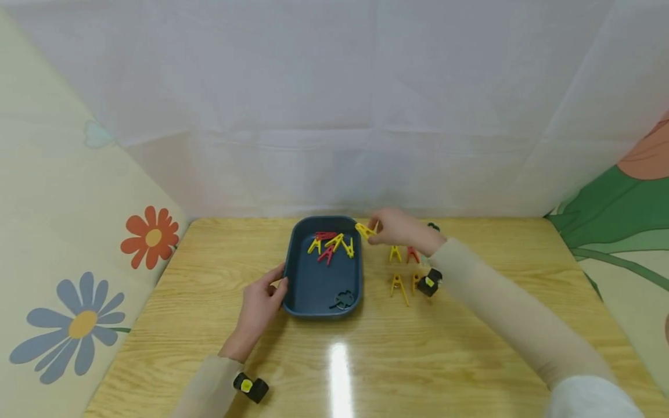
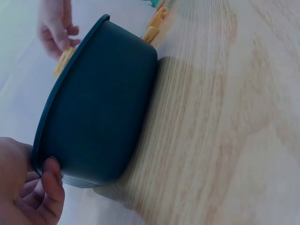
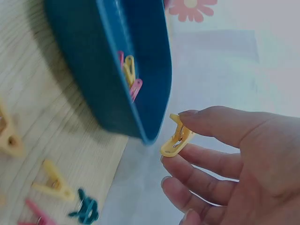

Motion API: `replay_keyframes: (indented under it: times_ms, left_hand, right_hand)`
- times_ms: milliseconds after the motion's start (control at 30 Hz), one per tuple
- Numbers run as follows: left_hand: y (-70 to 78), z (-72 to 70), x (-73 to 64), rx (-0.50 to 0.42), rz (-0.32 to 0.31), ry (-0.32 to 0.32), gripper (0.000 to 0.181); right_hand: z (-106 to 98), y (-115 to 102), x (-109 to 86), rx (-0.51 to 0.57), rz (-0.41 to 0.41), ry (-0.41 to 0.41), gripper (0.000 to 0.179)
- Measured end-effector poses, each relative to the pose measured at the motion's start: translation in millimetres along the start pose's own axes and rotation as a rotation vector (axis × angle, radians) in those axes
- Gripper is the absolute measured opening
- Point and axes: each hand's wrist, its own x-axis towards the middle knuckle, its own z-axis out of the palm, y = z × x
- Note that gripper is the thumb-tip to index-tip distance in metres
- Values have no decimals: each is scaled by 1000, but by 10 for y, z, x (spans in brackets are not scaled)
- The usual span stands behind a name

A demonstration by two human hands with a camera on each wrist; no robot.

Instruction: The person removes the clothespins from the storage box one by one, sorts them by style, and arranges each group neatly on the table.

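Note:
A dark blue tray (image 1: 308, 296) stands on the wooden table, with several red and yellow clothespins (image 1: 328, 254) lying in its far half. My left hand (image 1: 261, 299) grips the tray's left side, thumb on one side of the wall as the left wrist view shows. Beside the tray's far right corner, my right hand (image 1: 394, 226) pinches a yellow clothespin (image 3: 177, 137) between thumb and fingers, held up at rim height. A dark clover-shaped piece (image 1: 344, 299) shows at the tray's near right corner.
Right of the tray lie more clothespins: a yellow one (image 1: 395, 253), a red one (image 1: 413, 254) and an orange-yellow one (image 1: 398, 287), among others partly behind my right forearm. A small dark green clip (image 3: 87, 207) lies near them. A white cloth (image 1: 313, 145) hangs behind the table.

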Motion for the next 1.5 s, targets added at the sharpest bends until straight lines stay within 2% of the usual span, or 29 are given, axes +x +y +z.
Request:
replay_keyframes:
  times_ms: [300, 633, 1100, 1500]
  left_hand:
    - [-1, 4, -5, 4, -33, -9, 40]
    - [-9, 4, -30, 9, -42, 5, 39]
    - [2, 10, -36, 0, -38, 14, 39]
    - [-8, 10, -40, 14, -29, 16, 39]
  right_hand:
    - [29, 503, -255, 79, 25, 85, 32]
    - [86, 924, -515, 129, 122, 115, 38]
    - [269, 1278, -706, 155, 232, 130, 40]
    - [458, 1367, -744, 95, 352, 175, 39]
